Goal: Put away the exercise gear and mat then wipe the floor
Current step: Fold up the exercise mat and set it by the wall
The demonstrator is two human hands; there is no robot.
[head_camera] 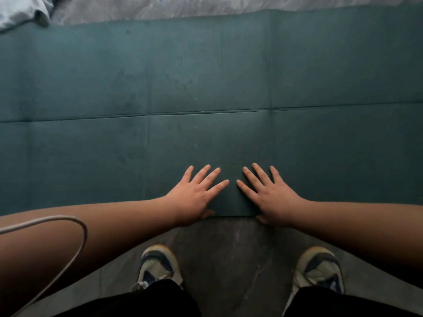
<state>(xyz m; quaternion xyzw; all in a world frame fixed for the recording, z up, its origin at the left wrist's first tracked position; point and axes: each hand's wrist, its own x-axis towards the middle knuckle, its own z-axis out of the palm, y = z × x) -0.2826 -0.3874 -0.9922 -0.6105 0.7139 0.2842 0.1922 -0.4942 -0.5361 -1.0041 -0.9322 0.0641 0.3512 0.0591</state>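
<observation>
A dark teal exercise mat [206,76] lies unrolled across the floor, with fold creases running through it. Both of my hands rest on its near edge, side by side. My left hand [196,193] lies palm down with fingers spread on top, its thumb tucked at the mat's edge. My right hand [270,193] mirrors it, fingers spread on top and thumb at the edge. The mat's edge sits between fingers and thumbs. No other exercise gear is in view.
Grey marbled floor [229,259] lies in front of the mat, where my two sneakers [158,266] [320,268] stand. A pale cable [75,245] loops over my left arm. Light fabric [20,12] is bunched at the far left beyond the mat.
</observation>
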